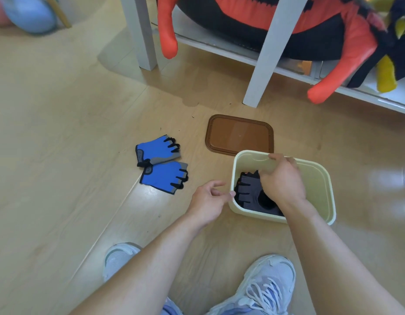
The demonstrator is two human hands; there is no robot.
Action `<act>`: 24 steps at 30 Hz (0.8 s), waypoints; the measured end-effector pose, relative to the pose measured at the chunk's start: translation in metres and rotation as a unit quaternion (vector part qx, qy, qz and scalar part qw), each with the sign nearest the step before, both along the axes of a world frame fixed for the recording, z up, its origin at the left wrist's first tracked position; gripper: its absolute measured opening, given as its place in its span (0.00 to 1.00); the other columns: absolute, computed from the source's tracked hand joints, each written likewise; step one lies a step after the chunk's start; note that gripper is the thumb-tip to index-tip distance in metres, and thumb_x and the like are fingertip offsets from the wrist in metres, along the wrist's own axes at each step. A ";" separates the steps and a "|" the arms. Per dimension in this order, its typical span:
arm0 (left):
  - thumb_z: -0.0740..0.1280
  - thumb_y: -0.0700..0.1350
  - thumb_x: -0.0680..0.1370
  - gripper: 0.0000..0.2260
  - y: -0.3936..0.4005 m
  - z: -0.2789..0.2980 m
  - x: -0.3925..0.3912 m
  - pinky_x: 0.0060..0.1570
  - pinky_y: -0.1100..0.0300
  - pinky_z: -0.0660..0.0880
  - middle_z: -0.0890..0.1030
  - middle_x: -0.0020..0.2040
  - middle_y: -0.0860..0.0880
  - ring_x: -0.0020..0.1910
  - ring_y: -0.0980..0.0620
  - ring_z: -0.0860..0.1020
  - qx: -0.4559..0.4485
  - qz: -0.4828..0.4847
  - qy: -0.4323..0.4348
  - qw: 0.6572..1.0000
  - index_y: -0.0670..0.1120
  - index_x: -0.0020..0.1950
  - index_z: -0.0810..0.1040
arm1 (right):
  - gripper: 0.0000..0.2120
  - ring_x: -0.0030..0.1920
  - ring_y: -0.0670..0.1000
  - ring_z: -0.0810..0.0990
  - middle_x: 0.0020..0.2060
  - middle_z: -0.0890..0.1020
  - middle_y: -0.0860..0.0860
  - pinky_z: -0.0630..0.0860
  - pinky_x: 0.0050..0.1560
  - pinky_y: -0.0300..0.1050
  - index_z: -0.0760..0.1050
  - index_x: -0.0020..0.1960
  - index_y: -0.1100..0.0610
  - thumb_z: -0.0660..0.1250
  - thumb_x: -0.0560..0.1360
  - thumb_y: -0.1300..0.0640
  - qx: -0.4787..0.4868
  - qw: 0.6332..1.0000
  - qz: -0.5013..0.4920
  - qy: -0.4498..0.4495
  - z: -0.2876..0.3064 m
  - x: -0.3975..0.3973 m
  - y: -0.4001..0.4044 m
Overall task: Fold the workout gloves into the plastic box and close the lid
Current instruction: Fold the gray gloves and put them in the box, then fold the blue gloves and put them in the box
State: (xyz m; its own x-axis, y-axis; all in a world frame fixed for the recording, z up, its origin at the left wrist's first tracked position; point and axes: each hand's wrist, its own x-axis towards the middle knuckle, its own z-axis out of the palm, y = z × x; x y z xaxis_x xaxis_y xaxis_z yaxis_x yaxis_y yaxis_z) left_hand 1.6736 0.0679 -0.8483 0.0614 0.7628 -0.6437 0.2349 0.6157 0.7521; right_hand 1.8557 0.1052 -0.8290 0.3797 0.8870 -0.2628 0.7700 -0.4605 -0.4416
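Note:
A cream plastic box stands open on the wooden floor. Folded black and grey gloves lie inside it against the left wall. My right hand reaches down into the box and its curled fingers grip the top edge of those gloves. My left hand hovers just left of the box, fingers loosely curled and holding nothing, one fingertip at the box's left wall. A pair of blue and grey gloves lies flat on the floor further left. The brown lid lies flat just beyond the box.
A white shelf frame with two legs stands behind the lid, holding a large red and black plush toy. My two light sneakers are planted on the floor near the bottom edge.

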 end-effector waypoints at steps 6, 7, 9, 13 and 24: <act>0.66 0.42 0.80 0.11 0.012 -0.019 -0.048 0.58 0.50 0.79 0.82 0.49 0.50 0.46 0.50 0.81 -0.043 0.326 -0.023 0.944 0.47 0.62 0.79 | 0.22 0.69 0.48 0.73 0.68 0.74 0.45 0.72 0.66 0.44 0.74 0.71 0.51 0.66 0.78 0.61 0.164 0.969 0.168 0.080 0.026 -0.089 -0.015; 0.65 0.40 0.80 0.11 0.014 -0.022 -0.057 0.58 0.50 0.79 0.83 0.49 0.49 0.46 0.49 0.81 -0.049 0.376 -0.029 0.925 0.47 0.62 0.79 | 0.22 0.70 0.47 0.73 0.69 0.74 0.45 0.71 0.67 0.42 0.74 0.71 0.51 0.66 0.78 0.61 0.156 0.964 0.194 0.093 0.022 -0.104 -0.016; 0.61 0.38 0.79 0.13 0.018 -0.028 -0.073 0.57 0.49 0.79 0.83 0.47 0.48 0.46 0.47 0.81 -0.054 0.455 -0.034 0.888 0.46 0.62 0.80 | 0.22 0.72 0.46 0.71 0.71 0.73 0.44 0.68 0.69 0.41 0.73 0.73 0.51 0.65 0.80 0.60 0.115 0.958 0.238 0.112 0.009 -0.129 -0.013; 0.59 0.38 0.77 0.16 0.022 -0.038 -0.096 0.49 0.52 0.78 0.83 0.51 0.48 0.43 0.49 0.80 -0.048 0.534 -0.017 0.844 0.49 0.59 0.80 | 0.26 0.74 0.50 0.71 0.77 0.68 0.46 0.71 0.72 0.48 0.67 0.78 0.51 0.64 0.80 0.62 0.011 0.955 0.261 0.141 -0.025 -0.171 0.016; 0.65 0.42 0.76 0.19 0.017 -0.067 -0.124 0.60 0.47 0.79 0.82 0.60 0.46 0.55 0.42 0.83 -0.114 0.548 -0.037 0.828 0.51 0.68 0.75 | 0.46 0.79 0.57 0.58 0.81 0.57 0.48 0.72 0.69 0.53 0.43 0.84 0.49 0.64 0.76 0.69 -0.158 0.898 0.402 -0.082 -0.096 -0.229 0.080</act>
